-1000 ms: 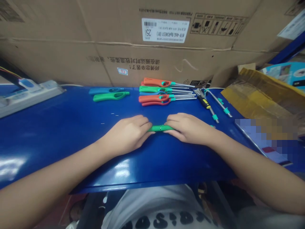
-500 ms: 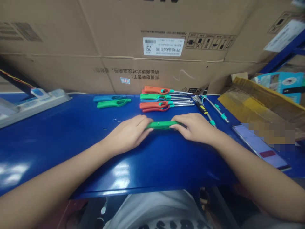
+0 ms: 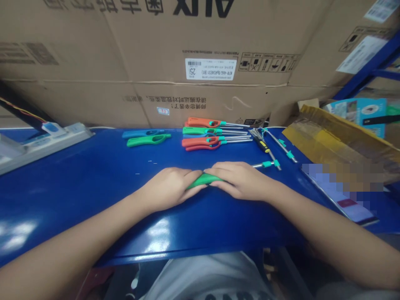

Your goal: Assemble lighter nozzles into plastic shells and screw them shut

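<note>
A green lighter handle (image 3: 204, 180) is gripped from both ends above the blue table. My left hand (image 3: 170, 187) is closed round its left end, and my right hand (image 3: 242, 181) closes on the right end, hiding much of it. The fingertips of both hands nearly meet over its middle. Behind them, a green handle (image 3: 148, 140) and a blue handle (image 3: 142, 133) lie side by side without metal tubes. To their right are several long-nosed lighters (image 3: 203, 141) in orange, red, green and blue, with metal tubes pointing right.
Metal tubes with teal pieces (image 3: 283, 146) and a black-and-yellow-handled tool (image 3: 261, 143) lie at the right. A phone (image 3: 340, 200) sits beside a yellow-taped carton (image 3: 337, 141). A power strip (image 3: 62, 137) stands at the left; a large cardboard box (image 3: 150, 91) walls off the back.
My hands have come closer together on the green handle, which is now tilted and more covered. A metal tube beyond my right hand has come into sight. The camera view has shifted slightly upward.
</note>
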{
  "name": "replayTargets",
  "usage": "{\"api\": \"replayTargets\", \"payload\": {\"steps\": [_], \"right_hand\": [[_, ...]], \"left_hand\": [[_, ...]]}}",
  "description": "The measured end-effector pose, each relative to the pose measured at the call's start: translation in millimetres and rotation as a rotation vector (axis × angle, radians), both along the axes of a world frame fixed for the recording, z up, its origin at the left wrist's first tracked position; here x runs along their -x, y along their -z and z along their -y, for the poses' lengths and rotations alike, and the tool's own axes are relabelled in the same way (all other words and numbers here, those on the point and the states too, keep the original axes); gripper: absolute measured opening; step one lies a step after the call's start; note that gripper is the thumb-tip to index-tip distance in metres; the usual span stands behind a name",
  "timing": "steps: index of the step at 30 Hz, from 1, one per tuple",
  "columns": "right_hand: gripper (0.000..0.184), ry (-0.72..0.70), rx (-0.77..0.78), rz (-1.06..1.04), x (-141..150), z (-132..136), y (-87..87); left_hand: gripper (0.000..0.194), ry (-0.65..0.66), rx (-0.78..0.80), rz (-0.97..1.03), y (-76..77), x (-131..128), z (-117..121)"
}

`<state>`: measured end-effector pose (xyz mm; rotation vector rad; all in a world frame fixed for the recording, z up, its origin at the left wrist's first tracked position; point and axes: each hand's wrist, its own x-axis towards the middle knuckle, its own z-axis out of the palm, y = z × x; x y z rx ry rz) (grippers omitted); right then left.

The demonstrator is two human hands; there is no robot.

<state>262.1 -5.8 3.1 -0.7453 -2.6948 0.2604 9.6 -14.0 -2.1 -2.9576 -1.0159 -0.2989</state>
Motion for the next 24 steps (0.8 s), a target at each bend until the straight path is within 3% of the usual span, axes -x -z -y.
{"api": "replayTargets", "payload": {"steps": [5,10,14,19,24], "right_hand": [[0.032,0.0,-0.044,-0.014,3.1,1.1,5.9],[0.032,0.074,0.019,0.148,-7.5,-5.4,-9.6],[0.023,0.176,0.061,0.272,-17.5,-7.8,-20.2],[0.034,0.187,-0.08,0.345,-6.9,-3.1,-12.1],[0.034,0.188,-0.151,0.295,-2.7,-2.5,-11.5]], "left_hand": [[0.041,0.016,0.056,-0.009,1.1,-1.4,0.8],[0.042,0.011,0.041,-0.078,-0.6,2.2,-8.4],[0.04,-0.022,0.12,-0.095,-6.8,5.9,-11.9],[0.028,-0.061,0.157,-0.046,-10.7,3.2,-7.5],[0.026,-0.126,0.126,-0.165,-10.7,-0.5,-4.6]]}}
